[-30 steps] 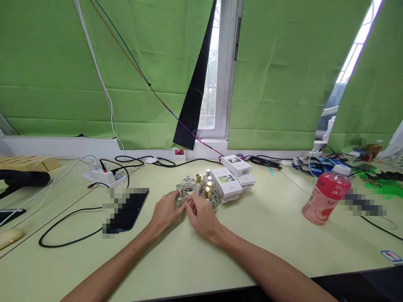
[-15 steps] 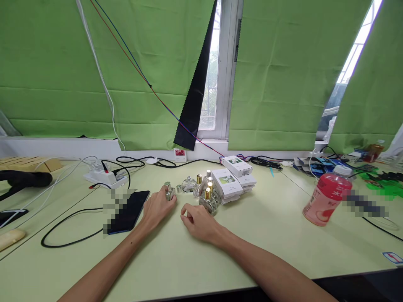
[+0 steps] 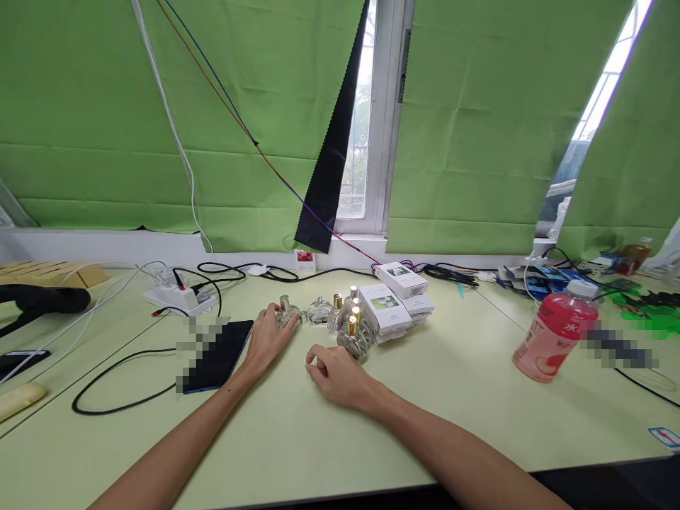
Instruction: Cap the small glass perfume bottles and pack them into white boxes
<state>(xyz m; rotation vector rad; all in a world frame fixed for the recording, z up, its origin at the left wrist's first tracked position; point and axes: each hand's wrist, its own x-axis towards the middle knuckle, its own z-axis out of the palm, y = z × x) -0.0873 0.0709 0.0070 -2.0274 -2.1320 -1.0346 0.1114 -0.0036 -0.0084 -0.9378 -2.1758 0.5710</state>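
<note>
The left hand [image 3: 268, 334] wraps narrowly around a glass bottle [image 3: 288, 314]. The right hand [image 3: 337, 374], loosely curled with nothing visible inside, sits just before the gold-capped bottles [image 3: 358, 344]; a forward nudge from it could topple them.

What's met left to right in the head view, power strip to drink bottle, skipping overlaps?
White plastic power strip, left hand around a silver-capped clear glass bottle, gold-capped clear glass bottles, stacked white cardboard boxes, red-pink plastic drink bottle.
</note>
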